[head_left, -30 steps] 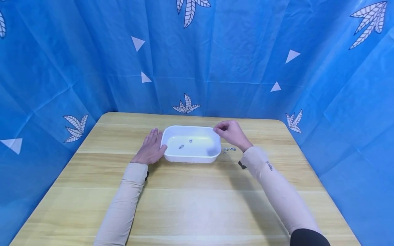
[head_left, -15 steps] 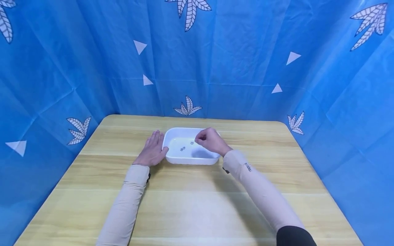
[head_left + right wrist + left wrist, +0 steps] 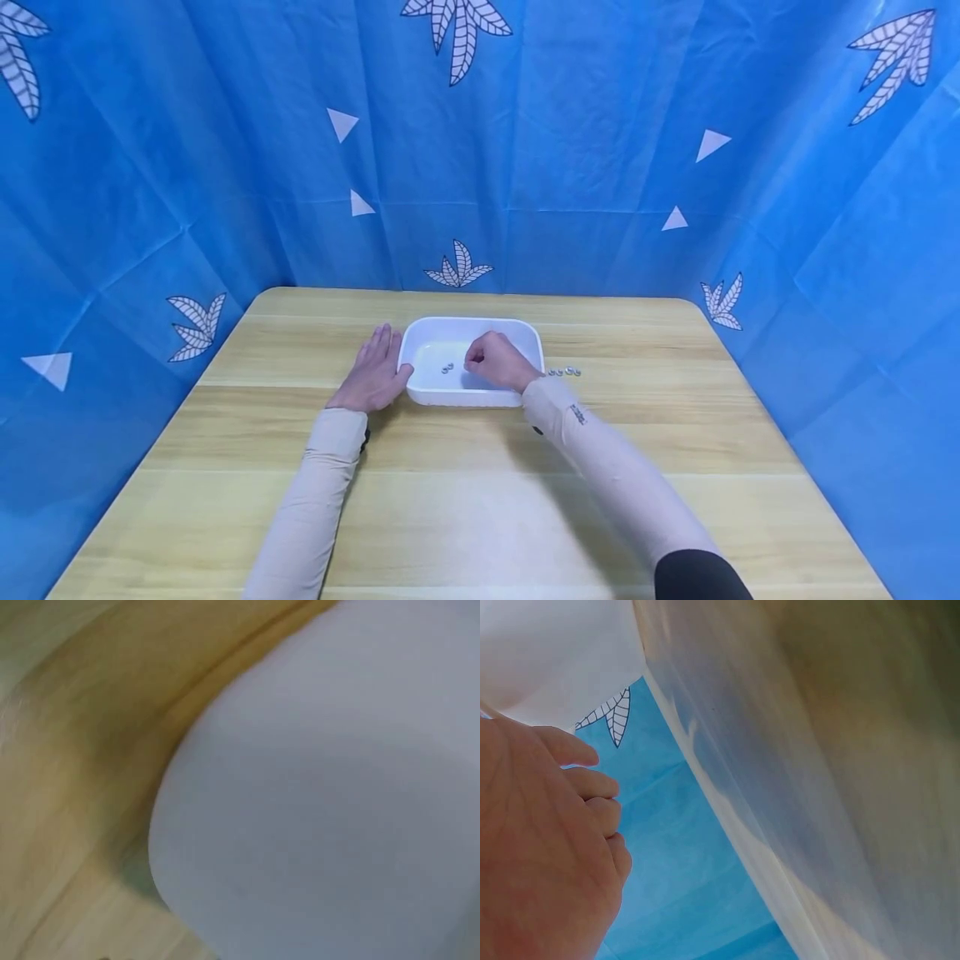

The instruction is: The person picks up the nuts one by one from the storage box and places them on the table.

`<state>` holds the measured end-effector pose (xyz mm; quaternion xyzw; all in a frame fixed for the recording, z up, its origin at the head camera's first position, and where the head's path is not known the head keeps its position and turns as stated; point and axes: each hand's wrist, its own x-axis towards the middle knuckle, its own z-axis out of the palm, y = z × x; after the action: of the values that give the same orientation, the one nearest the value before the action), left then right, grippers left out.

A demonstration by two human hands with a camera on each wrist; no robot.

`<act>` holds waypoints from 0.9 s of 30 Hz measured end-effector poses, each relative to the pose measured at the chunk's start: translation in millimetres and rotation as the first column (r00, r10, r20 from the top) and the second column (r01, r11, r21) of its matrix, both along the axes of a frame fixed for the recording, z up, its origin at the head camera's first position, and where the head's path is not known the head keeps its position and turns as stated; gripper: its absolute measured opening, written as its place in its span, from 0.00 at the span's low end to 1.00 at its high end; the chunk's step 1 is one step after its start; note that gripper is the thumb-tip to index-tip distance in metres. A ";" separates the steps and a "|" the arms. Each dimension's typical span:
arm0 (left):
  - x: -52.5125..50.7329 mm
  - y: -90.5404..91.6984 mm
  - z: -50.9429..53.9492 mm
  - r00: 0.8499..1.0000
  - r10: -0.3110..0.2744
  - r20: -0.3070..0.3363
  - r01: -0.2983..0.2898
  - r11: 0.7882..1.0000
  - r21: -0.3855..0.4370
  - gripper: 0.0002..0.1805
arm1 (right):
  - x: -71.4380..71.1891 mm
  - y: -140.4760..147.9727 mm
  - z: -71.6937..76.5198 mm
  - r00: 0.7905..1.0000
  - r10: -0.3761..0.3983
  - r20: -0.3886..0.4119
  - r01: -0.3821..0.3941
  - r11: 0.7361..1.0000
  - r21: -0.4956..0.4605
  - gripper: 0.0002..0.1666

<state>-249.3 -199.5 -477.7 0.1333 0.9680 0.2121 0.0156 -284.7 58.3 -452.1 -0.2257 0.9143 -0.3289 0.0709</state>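
A white rectangular tray [image 3: 465, 398] stands near the table's far edge, with small shiny metal nuts [image 3: 447, 367] on its floor. My left hand [image 3: 372, 371] lies flat along the tray's left side, fingers extended and thumb on the rim. In the left wrist view, that hand [image 3: 547, 840] is beside the white tray wall [image 3: 555, 660]. Inside the tray hovers my right hand [image 3: 497, 361], thumb and forefinger pinched together; the small nut between them is hidden by the fingers. The right wrist view has only the tray's blurred white corner [image 3: 322, 810], no fingers.
Several more nuts [image 3: 569, 371] lie in a row on the wooden table [image 3: 465, 517], just right of the tray. My right forearm reaches across the tray's near right corner. A blue patterned curtain [image 3: 585, 150] surrounds the table's back and sides.
From the tray's right rim, my right hand has moved left and down into the tray, covering one nut there. My left hand keeps its place; the head view has shifted slightly.
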 end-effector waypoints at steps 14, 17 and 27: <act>1.4 2.2 1.6 1.000 0.003 -0.003 -0.003 1.000 0.014 0.41 | -4.3 -16.6 -15.4 0.998 -0.030 0.054 0.028 0.999 0.028 0.06; 1.1 3.4 1.5 1.000 0.002 -0.009 -0.002 1.000 0.009 0.41 | -6.4 -17.5 -18.9 0.998 -0.035 0.043 0.034 0.998 0.044 0.07; 1.1 3.0 3.8 1.000 0.003 -0.005 -0.003 1.000 -0.003 0.41 | -13.3 -20.6 -23.7 0.999 -0.016 0.035 0.014 0.998 0.065 0.10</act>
<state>-248.2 -196.5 -473.9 0.1324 0.9685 0.2106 0.0130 -298.0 37.8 -475.8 -0.2103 0.9247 -0.3036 0.0920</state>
